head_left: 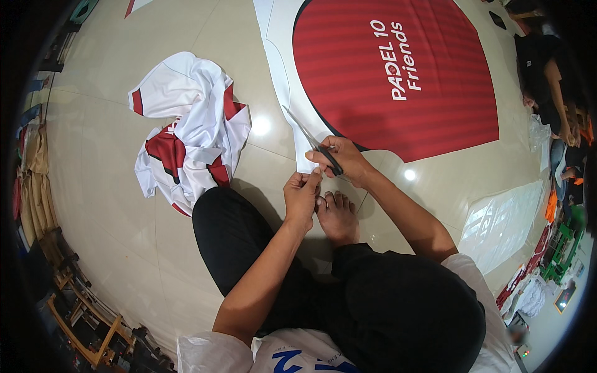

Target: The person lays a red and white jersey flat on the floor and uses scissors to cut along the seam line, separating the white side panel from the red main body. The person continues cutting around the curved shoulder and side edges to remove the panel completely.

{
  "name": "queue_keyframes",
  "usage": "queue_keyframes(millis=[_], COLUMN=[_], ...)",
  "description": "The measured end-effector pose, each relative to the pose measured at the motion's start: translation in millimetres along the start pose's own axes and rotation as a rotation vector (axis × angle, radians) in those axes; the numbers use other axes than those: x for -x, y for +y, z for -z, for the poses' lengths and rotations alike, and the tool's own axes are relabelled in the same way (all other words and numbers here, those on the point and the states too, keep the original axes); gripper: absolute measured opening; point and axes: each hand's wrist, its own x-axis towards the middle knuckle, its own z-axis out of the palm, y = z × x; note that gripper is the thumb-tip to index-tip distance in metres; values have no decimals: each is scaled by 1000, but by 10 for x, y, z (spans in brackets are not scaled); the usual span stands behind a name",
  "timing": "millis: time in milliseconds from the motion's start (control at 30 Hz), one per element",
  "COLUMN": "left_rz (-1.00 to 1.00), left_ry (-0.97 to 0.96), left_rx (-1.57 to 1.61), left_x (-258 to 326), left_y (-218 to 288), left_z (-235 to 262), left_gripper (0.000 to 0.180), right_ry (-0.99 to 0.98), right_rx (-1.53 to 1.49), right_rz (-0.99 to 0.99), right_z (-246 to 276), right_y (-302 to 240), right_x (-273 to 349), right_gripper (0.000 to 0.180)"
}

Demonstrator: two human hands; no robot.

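Note:
My right hand (349, 161) is closed around the black handles of a pair of scissors (318, 147). The blades point up and to the left, over the white margin along the edge of a large red fabric panel (448, 87) with white lettering and a dark border. My left hand (301, 198) pinches the near end of that white margin (303, 163), just below the scissors. Both hands are close together above my bare foot (338, 217). Whether the blades are parted is hard to see.
A crumpled pile of white and red fabric (199, 118) lies on the tiled floor (99, 205) to the left. Off to the right is a clear plastic sheet (504, 217). Another person (550, 93) sits at the far right. Wooden furniture (81, 336) stands at the lower left.

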Motion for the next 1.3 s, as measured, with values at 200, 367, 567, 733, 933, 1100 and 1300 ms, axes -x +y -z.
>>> queue_keyframes(millis=[200,367,567,733,933,1100,1300], left_rz=[7,2,16,27,9,25,31], left_ry=[-5,12,10,4,28,2,6], left_rx=[1,-13,-5,1,-20,11,9], left_x=[-11,-4,-2,-8,3,4,1], left_y=[-13,-17,-7,-14,-11,-7,-4], left_z=[1,-11,-1,2,-19,-8,-15], left_gripper=[21,22,23,21,21,22,22], right_ry=[12,23,27,38,40,33,31], right_rx=[25,19,22,60,32,61,76], right_rz=[-3,3,-16,9,-11,-16,-1], right_z=[17,-12,-12,2,-40,-39,-33], right_y=[22,-60,-84,-56,-132,-166,-148], right_x=[1,-27,-48,-60,-52,-95,-103], right_gripper=[41,41,43,46,40,39,38])
